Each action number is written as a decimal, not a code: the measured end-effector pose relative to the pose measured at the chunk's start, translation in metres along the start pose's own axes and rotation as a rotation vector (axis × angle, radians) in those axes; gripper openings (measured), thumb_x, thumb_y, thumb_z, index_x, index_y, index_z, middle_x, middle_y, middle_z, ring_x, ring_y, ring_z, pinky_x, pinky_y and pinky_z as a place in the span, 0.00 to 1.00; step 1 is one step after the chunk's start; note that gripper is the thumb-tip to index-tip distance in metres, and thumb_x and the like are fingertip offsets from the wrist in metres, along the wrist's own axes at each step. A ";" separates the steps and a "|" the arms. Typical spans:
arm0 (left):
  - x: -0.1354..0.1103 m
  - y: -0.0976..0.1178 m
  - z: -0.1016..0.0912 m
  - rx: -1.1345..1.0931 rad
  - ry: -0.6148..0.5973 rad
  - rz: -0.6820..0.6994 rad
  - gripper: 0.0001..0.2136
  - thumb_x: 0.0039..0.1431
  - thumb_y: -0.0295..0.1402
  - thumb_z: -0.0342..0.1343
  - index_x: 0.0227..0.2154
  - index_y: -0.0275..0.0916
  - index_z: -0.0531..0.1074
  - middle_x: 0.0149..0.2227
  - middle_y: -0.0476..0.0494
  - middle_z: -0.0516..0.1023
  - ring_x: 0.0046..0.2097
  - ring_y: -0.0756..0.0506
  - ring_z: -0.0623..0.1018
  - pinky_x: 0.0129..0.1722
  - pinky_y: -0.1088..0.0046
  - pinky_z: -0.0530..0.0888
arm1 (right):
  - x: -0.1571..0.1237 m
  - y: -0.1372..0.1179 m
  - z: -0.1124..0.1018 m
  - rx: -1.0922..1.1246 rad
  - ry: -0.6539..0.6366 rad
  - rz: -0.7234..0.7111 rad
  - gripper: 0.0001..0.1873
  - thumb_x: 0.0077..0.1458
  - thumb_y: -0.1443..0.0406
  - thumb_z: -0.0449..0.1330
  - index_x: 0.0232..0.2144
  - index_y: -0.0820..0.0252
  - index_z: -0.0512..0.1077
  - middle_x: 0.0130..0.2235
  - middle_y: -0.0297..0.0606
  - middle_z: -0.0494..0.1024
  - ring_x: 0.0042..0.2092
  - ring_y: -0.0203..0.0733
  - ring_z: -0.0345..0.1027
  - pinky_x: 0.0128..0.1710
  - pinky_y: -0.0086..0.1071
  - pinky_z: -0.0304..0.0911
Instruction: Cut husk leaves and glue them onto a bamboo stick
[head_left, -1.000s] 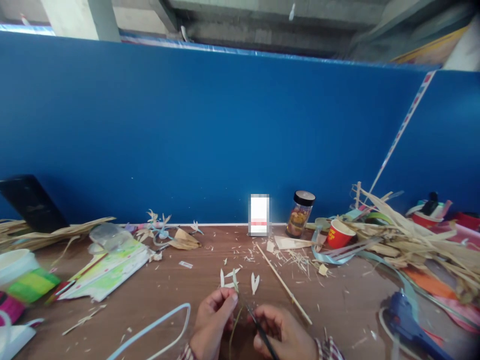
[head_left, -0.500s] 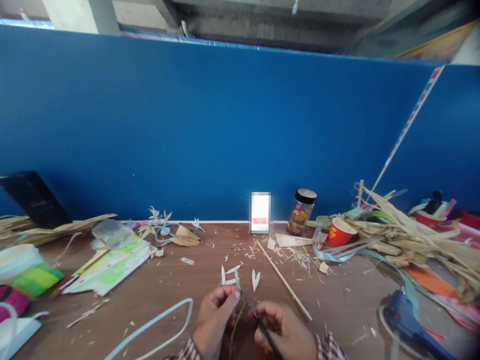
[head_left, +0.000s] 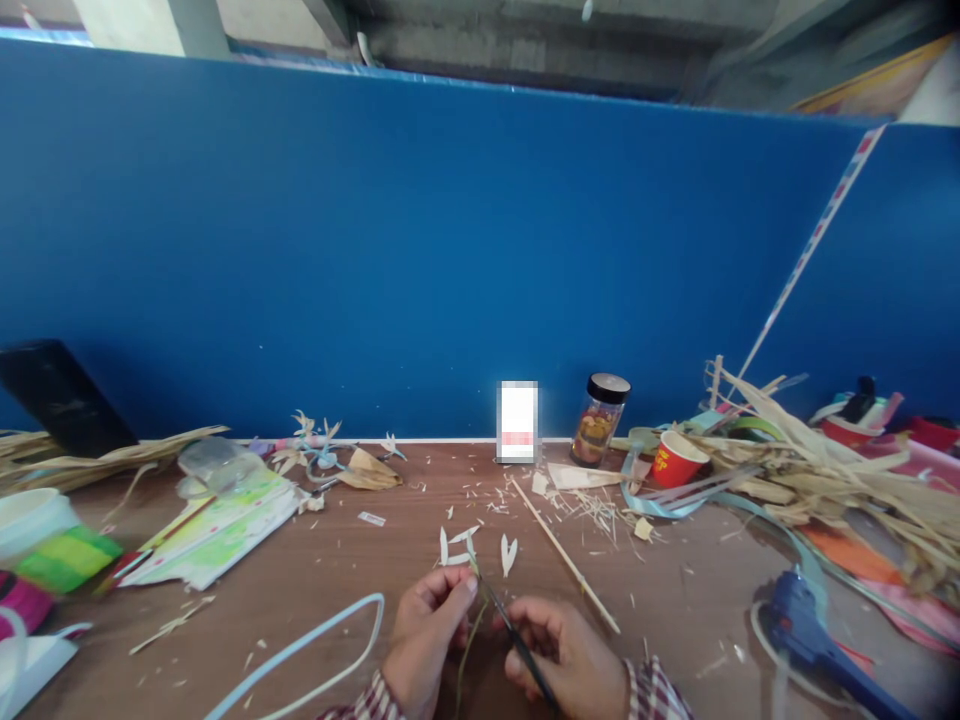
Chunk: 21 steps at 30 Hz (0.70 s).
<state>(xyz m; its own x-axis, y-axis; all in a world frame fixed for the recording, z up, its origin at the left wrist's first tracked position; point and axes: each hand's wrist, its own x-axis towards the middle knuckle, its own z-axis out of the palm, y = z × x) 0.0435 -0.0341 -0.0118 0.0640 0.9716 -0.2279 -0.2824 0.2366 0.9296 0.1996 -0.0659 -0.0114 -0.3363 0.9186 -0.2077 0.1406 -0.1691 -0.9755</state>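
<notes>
My left hand [head_left: 427, 635] is closed in a pinch on a thin pale leaf strip [head_left: 472, 553] that sticks up from its fingertips, with a thin green stalk hanging below. My right hand [head_left: 562, 655] is wrapped round a pair of dark scissors [head_left: 517, 640], whose tips point at the strip right beside my left fingers. Both hands hover low over the brown table [head_left: 337, 590] near its front edge. Several small cut white petal shapes [head_left: 510, 552] lie on the table just beyond my hands.
A thin wooden stick [head_left: 566, 565] lies right of the hands. A light blue strap loop [head_left: 315, 650] lies left. A jar [head_left: 598, 420], red cup [head_left: 677, 460], dry husk heap [head_left: 825, 480] and blue glue gun [head_left: 810, 635] sit right. Papers [head_left: 217, 530] and tape rolls [head_left: 45, 545] sit left.
The scissor tips have crept up closer to the strip in my left fingers. The view shifted slightly; both hands stay in the same place.
</notes>
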 end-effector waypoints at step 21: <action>-0.002 0.005 0.002 -0.010 0.002 -0.018 0.14 0.38 0.41 0.63 0.22 0.33 0.71 0.14 0.56 0.63 0.17 0.57 0.59 0.16 0.83 0.57 | -0.002 0.005 0.000 0.031 0.012 -0.003 0.15 0.44 0.64 0.60 0.37 0.64 0.69 0.21 0.27 0.65 0.20 0.26 0.54 0.18 0.19 0.50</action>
<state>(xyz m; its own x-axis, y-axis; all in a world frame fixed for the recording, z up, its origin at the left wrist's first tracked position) 0.0434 -0.0347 -0.0060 0.0670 0.9672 -0.2449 -0.2909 0.2537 0.9225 0.2010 -0.0686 -0.0154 -0.3254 0.9233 -0.2040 0.1102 -0.1773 -0.9780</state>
